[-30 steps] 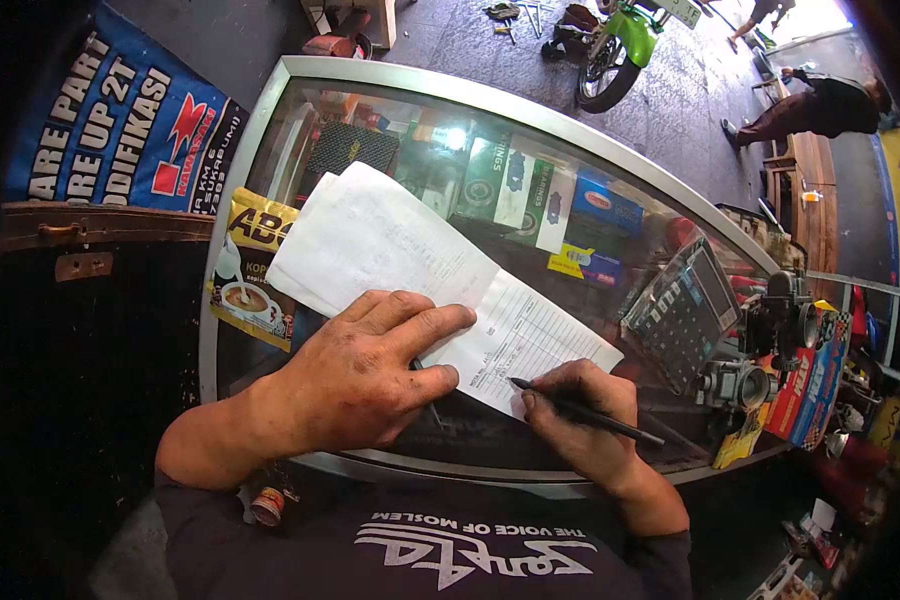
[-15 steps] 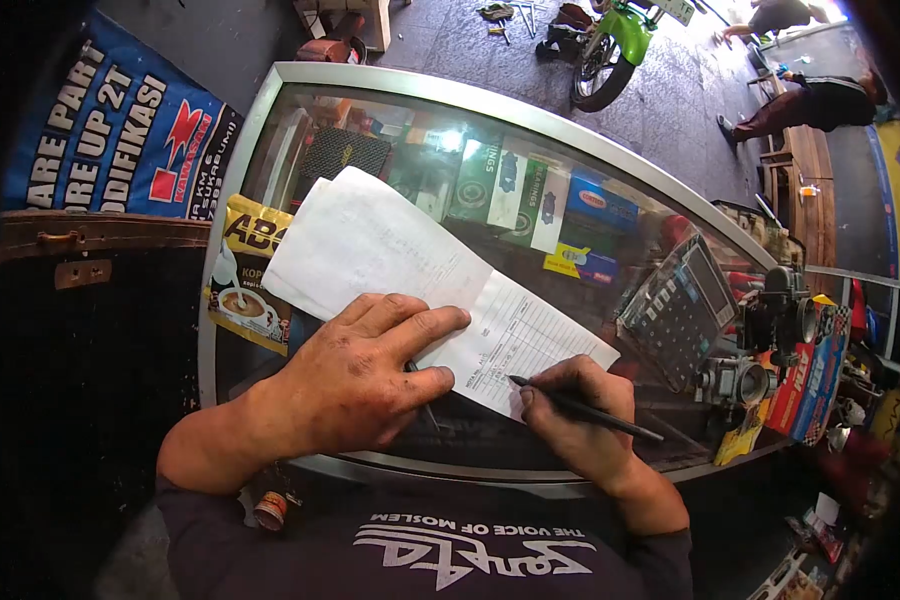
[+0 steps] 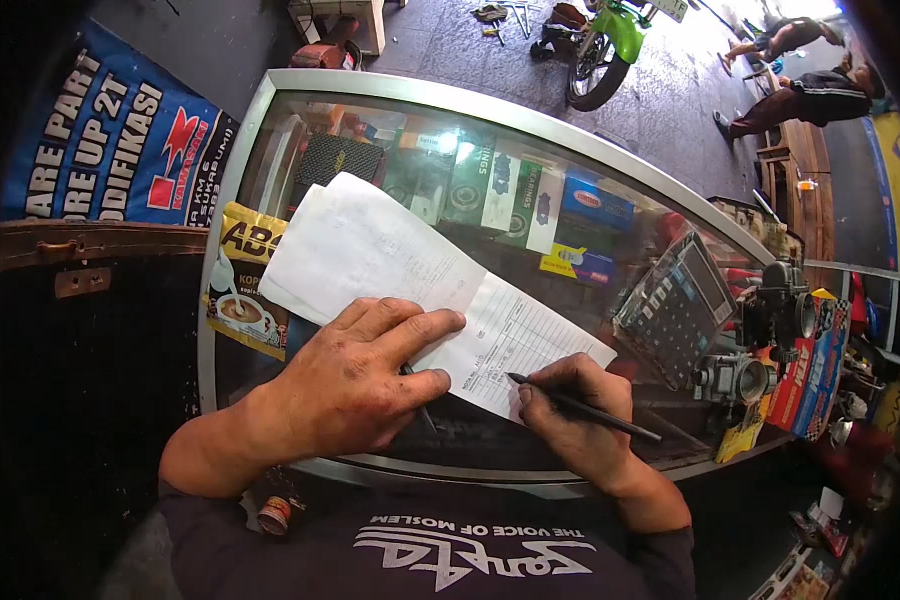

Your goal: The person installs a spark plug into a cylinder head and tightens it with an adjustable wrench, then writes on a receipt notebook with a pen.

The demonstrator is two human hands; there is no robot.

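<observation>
An open receipt pad (image 3: 370, 245) lies on the glass counter (image 3: 470, 440), its ruled page toward the right. My left hand (image 3: 370, 375) rests on the pad's lower edge, fingers apart, with a thin dark object (image 3: 425, 415) partly showing beneath it; what that is I cannot make out. My right hand (image 3: 585, 400) is closed around a black pen (image 3: 610, 419), whose tip touches the ruled page near some handwriting. To the right of the pad sits a calculator (image 3: 678, 310) in clear wrapping. A coffee sachet (image 3: 242, 300) lies at the pad's left.
Boxes (image 3: 540, 205) show through the glass. Metal carburetor-like parts (image 3: 735, 380) stand at the counter's right end. Beyond are a green motorcycle (image 3: 620, 40), a wooden bench (image 3: 808, 190) and two people, one in dark clothes (image 3: 815, 103). A blue banner (image 3: 120, 130) hangs left.
The view has shifted slightly, and the distant people have changed posture. My hands stay in nearly the same places on the pad, the pen tip still at the page.
</observation>
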